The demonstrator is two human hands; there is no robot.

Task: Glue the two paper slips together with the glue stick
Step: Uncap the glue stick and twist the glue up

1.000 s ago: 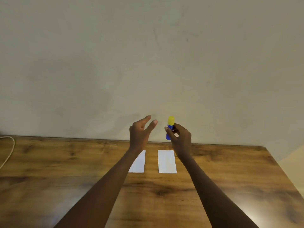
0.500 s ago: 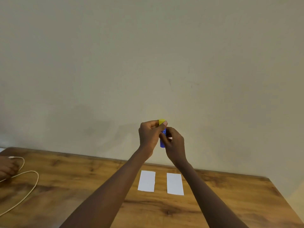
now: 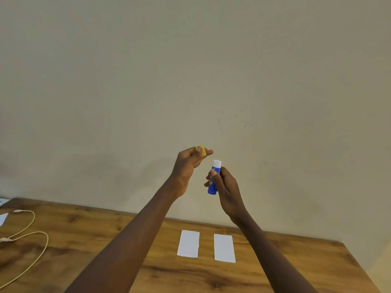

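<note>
Now the left hand (image 3: pixel 187 163) pinches the cap (image 3: pixel 202 150), the right hand (image 3: pixel 225 187) clamps the open glue stick (image 3: pixel 213 178); a careless stroke may wrinkle the loose slips (image 3: pixel 188 244) on the bench (image 3: pixel 95 240).

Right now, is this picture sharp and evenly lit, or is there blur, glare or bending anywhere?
Head view: light is soft and even; the glue stick in the right hand is fairly crisp, and so are both paper slips. The yellow cap in the left hand looks slightly smeared. Faint hand shadows fall on the wall; the table edge slants, a wide-angle effect.
</note>
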